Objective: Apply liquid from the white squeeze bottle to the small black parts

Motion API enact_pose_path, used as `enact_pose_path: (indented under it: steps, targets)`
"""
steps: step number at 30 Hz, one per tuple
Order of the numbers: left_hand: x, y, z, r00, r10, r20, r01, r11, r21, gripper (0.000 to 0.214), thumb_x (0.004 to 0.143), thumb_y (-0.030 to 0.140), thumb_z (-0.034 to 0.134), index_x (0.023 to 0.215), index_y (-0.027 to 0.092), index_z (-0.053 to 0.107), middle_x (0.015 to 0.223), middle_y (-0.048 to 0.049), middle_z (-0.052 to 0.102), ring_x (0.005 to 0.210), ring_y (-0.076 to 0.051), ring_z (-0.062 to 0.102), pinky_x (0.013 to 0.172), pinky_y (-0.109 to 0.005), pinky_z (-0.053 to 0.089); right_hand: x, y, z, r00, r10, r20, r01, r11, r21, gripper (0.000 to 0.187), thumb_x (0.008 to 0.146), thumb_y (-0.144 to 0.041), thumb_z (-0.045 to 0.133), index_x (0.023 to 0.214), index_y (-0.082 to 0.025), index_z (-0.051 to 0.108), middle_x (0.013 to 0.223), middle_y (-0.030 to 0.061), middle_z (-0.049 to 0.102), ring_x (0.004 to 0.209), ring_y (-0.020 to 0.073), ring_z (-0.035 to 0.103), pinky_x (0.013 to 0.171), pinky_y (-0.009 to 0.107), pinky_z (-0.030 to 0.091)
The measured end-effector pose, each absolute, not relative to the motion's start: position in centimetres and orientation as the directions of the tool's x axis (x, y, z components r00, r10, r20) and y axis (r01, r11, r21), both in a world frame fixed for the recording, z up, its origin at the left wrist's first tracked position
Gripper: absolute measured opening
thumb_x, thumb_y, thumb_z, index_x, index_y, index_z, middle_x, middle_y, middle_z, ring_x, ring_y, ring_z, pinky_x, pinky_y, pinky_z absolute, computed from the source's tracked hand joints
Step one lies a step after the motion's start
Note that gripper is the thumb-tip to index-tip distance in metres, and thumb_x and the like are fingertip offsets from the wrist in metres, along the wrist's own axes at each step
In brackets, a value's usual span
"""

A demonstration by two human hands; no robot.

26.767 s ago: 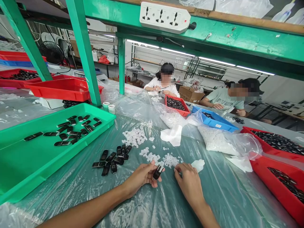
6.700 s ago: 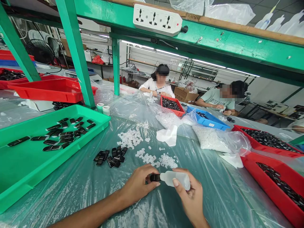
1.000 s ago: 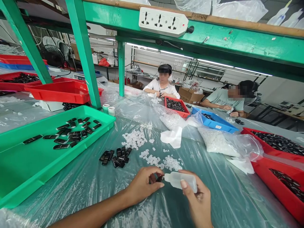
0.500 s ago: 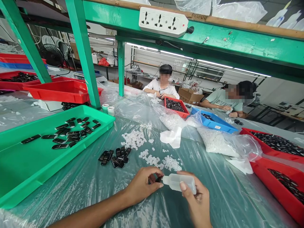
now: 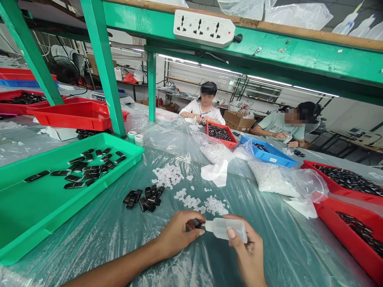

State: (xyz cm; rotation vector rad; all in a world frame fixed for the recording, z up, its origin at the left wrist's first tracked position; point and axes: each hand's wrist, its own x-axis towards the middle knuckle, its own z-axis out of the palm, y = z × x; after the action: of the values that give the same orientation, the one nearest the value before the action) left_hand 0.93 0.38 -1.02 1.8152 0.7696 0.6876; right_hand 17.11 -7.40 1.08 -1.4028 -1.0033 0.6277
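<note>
My left hand (image 5: 179, 233) pinches a small black piece (image 5: 198, 225), mostly hidden by the fingers. In my right hand (image 5: 249, 247) is a translucent white squeeze bottle (image 5: 220, 228), lying on its side with its nozzle pointing left. The nozzle meets the black piece between my left fingertips; whether anything comes out cannot be seen. Beyond my left hand lies a pile of black pieces (image 5: 146, 198). Small white bits lie in front of my hands: a larger heap (image 5: 168, 175), a middle cluster (image 5: 189, 200) and a finer heap (image 5: 216, 205).
A green tray (image 5: 32, 235) with several black pieces stands left. Red trays (image 5: 332, 223) of black parts are at right, beside a plastic bag of white bits (image 5: 271, 179). A green shelf beam (image 5: 269, 38) crosses overhead. Two people (image 5: 206, 107) sit working across the table.
Both hands hold nearly the same position, nozzle against the black piece. The whole view has shifted very slightly left.
</note>
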Motion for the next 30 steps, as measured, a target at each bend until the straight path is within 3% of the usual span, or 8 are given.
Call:
enact_pose_path:
  steps: [23, 30]
  targets:
    - [0.90, 0.26, -0.28, 0.646, 0.751, 0.134, 0.227, -0.357, 0.906, 0.015, 0.080, 0.023, 0.057, 0.092, 0.020, 0.066, 0.087, -0.0021, 0.066, 0.073, -0.015, 0.057, 0.061, -0.020, 0.042, 17.10, -7.28, 1.03, 0.469, 0.841, 0.272, 0.259, 0.164, -0.952, 0.032, 0.069, -0.046, 0.063, 0.079, -0.016, 0.065, 0.068, 0.0044, 0.064, 0.056, 0.0158, 0.052, 0.047, 0.023, 0.038]
    - [0.91, 0.24, -0.32, 0.660, 0.736, 0.149, 0.167, -0.337, 0.927, 0.020, 0.082, 0.023, 0.055, 0.099, 0.022, 0.067, 0.090, -0.0026, 0.066, 0.078, -0.016, 0.058, 0.064, -0.021, 0.042, 17.35, -7.37, 1.12, 0.463, 0.847, 0.261, 0.273, 0.144, -0.951, 0.034, 0.069, -0.048, 0.063, 0.081, -0.016, 0.064, 0.066, 0.0033, 0.061, 0.055, 0.0151, 0.051, 0.048, 0.023, 0.038]
